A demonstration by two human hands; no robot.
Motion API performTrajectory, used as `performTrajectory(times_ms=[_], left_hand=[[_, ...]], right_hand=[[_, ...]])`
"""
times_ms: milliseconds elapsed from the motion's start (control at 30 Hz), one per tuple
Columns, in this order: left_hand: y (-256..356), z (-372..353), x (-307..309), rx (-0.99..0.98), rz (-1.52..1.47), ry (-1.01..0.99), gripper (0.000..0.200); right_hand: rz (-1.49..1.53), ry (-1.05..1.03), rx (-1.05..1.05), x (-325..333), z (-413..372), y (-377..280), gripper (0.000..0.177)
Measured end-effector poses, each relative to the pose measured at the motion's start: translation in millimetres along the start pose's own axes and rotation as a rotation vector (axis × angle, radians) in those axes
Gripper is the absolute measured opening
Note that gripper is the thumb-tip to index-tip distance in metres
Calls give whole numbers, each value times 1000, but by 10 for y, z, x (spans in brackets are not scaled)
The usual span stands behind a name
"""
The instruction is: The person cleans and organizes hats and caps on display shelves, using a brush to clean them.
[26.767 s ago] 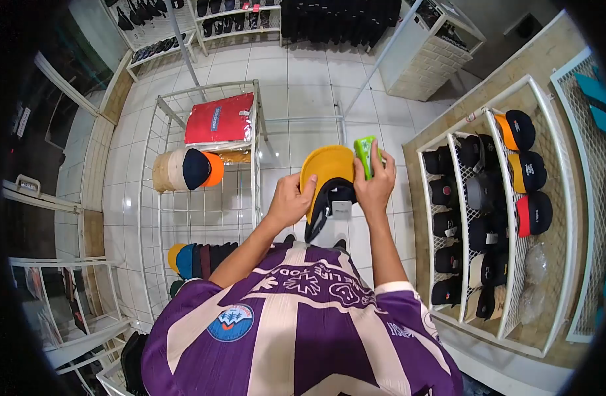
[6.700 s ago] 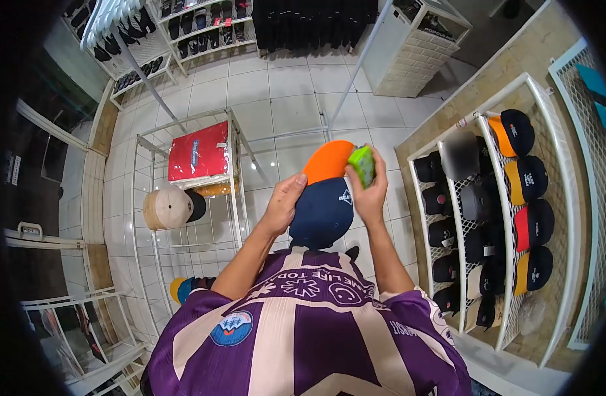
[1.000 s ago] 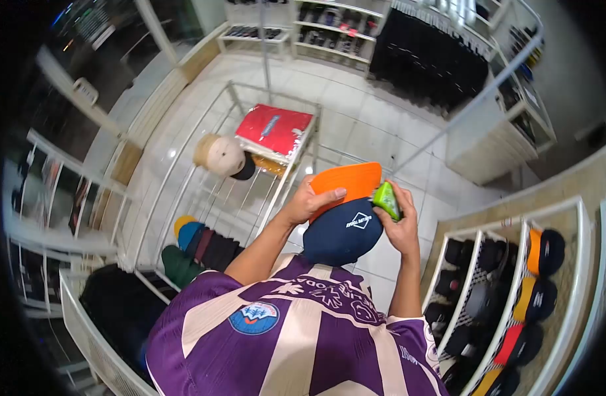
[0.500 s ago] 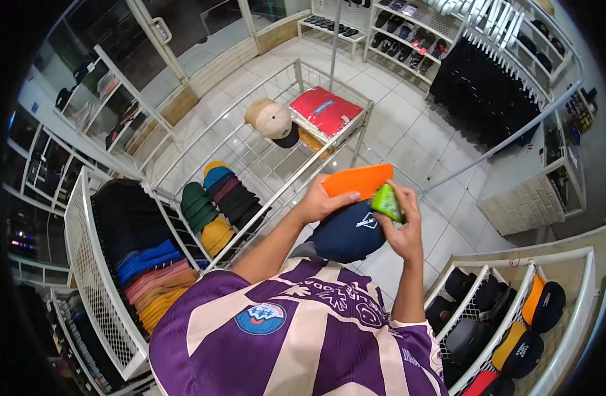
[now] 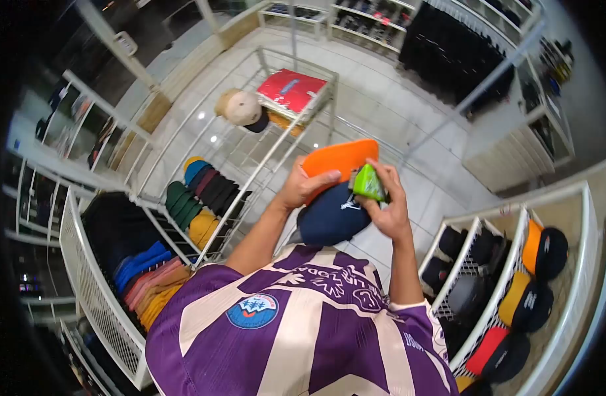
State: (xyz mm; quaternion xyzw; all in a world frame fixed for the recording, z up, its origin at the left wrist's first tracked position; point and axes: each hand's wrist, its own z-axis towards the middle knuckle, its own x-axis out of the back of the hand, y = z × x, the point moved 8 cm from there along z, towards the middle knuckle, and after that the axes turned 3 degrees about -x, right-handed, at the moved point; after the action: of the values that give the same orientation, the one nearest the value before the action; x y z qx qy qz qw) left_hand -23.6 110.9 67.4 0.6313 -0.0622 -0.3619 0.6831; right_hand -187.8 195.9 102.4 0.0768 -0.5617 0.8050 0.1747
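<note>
A baseball cap point(image 5: 335, 214) with a navy crown, white front lettering and an orange brim is held up before my chest, its brim pointing away from me. My left hand point(image 5: 298, 185) grips the left edge of the brim, thumb lying on the orange surface. Pinched in the fingers of my right hand point(image 5: 390, 204) is a small bright green block-shaped tool point(image 5: 370, 183) with a brownish edge. That edge sits right at the join of brim and crown, over the right side of the cap, and partly covers the lettering.
Ahead stands a white wire rack point(image 5: 276, 155) with a beige cap point(image 5: 242, 109), red packed clothing point(image 5: 292, 91) and stacked caps point(image 5: 201, 195). Folded clothes point(image 5: 148, 267) fill a mesh bin at left. More caps point(image 5: 527, 300) line a divided shelf at right. Black garments point(image 5: 455, 56) hang behind.
The view has shifted, with the surroundings sliding left and up. The green tool now sits closer against the brim's base, and the brim is tilted slightly differently. Both hands keep their hold.
</note>
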Motion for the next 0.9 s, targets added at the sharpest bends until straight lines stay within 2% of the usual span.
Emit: performTrajectory(times_ms=[33,100,133,200,300,333,367,433,467,500,567,633,700,733,767,833,900], left_hand=[[87,26,-87,10,-78,32,28],[54,92,-85,32,-147,37,27],[-3,121,-102,54,-159,0,27],[-112,225,-188,58,101,-124,27],[-224,315,-450,74,92,-216,27],[-240,326,-515,82,88,-243,27],[-231,337,-525,85,58,-213,26],[-199,378,-588,89,26,-206,24],[-149,405,-582,52,6,-152,24],[-109,428,-554,18,-12,-97,23],[-92,489,-586,-43,62,-102,22],[-52,465,-628,-144,53,-48,23],[-134,429,-727,-171,58,-72,24],[-201,405,-756,-157,63,-61,25],[-264,381,-775,-146,67,-49,26],[-216,296,-908,-129,216,-64,21],[-277,247,-928,-33,282,-200,20]], right_hand=[[69,62,13,128,-64,211,66],[34,102,-174,332,-241,554,65],[18,140,-190,428,-293,524,65],[-76,165,-128,494,-311,297,67],[-143,138,-20,419,-315,-176,67],[-108,203,-5,479,-357,-147,65],[-117,231,-10,521,-440,-22,65],[-30,328,-223,718,-722,544,63],[-211,278,-331,802,-887,772,59],[-213,297,-336,859,-1026,895,59],[261,525,-427,1051,-1290,1182,56],[351,564,-362,1144,-1320,949,59],[1277,449,-95,1002,-1221,787,66],[1291,282,17,979,-1198,798,73],[1287,290,25,977,-1225,853,73],[1266,399,-118,992,-1224,989,73],[1146,511,-150,1143,-1214,926,73]])
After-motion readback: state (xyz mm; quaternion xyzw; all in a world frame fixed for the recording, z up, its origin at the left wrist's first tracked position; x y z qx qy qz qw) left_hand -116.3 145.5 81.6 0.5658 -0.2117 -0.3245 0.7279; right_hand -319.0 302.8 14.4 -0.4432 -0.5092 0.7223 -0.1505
